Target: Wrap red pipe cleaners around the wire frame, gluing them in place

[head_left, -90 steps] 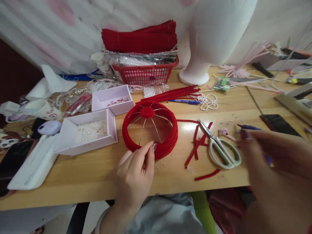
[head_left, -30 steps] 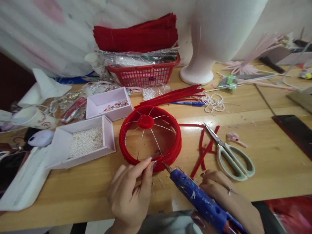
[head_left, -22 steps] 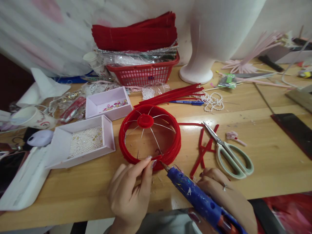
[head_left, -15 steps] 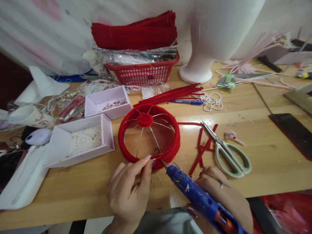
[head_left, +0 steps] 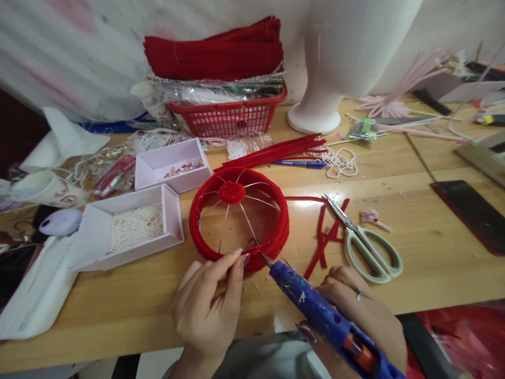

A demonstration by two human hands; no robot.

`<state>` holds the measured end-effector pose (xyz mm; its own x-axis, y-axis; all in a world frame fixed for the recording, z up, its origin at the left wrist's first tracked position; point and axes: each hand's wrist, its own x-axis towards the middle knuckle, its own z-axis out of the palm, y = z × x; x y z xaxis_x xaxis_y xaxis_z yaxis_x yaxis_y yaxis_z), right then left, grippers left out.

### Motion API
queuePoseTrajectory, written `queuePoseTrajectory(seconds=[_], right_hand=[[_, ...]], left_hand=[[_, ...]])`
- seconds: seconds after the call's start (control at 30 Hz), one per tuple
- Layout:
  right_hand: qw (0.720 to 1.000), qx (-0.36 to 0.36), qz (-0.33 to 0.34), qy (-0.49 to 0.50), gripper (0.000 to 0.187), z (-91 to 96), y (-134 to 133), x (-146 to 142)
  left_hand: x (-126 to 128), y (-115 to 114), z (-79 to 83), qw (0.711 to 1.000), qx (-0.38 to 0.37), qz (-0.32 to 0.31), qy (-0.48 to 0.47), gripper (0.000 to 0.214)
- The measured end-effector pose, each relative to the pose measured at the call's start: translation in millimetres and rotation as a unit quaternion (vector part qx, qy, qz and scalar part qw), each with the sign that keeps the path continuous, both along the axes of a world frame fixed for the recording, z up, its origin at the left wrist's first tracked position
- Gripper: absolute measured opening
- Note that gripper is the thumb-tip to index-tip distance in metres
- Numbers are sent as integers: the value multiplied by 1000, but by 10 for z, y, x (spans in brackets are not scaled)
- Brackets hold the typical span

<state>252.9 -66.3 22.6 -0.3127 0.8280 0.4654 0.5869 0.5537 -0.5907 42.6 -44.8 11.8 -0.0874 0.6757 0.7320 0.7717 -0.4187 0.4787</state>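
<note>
A round frame wrapped in red pipe cleaners sits on the table in front of me; thin wires run from its rim to a small red disc. At its near rim my left hand pinches a red pipe cleaner between thumb and forefinger. My right hand is wrapped round a blue hot glue gun, stained with glue. Its nozzle points at the near rim, close to my left fingertips. Whether the tip touches the rim I cannot tell.
White-green scissors and cut red pieces lie to the right. Boxes of pearl beads and gems stand left. Behind are a red basket, loose red stems, a pen and a white mannequin stand.
The whole view has shifted slightly. The nozzle stays by the near rim, and both hands keep their hold with hardly any movement.
</note>
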Motion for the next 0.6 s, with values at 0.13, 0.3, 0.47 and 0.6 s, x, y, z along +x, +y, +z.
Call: queuePoseTrajectory(seconds=[0.13, 0.3, 0.47, 0.6], right_hand=[[997, -15, -56, 47, 8, 1, -58, -125], [991, 3, -115, 71, 6, 33, -110, -250], [990, 10, -132, 57, 9, 62, -107, -128], [996, 16, -87, 30, 19, 6, -140, 108]], left_hand=[[0, -3, 3, 1000, 2, -2, -1, 20], [5, -1, -2, 1000, 6, -1, -3, 21], [19, 8, -5, 1000, 11, 4, -1, 21], [25, 8, -9, 1000, 15, 9, 4, 18]])
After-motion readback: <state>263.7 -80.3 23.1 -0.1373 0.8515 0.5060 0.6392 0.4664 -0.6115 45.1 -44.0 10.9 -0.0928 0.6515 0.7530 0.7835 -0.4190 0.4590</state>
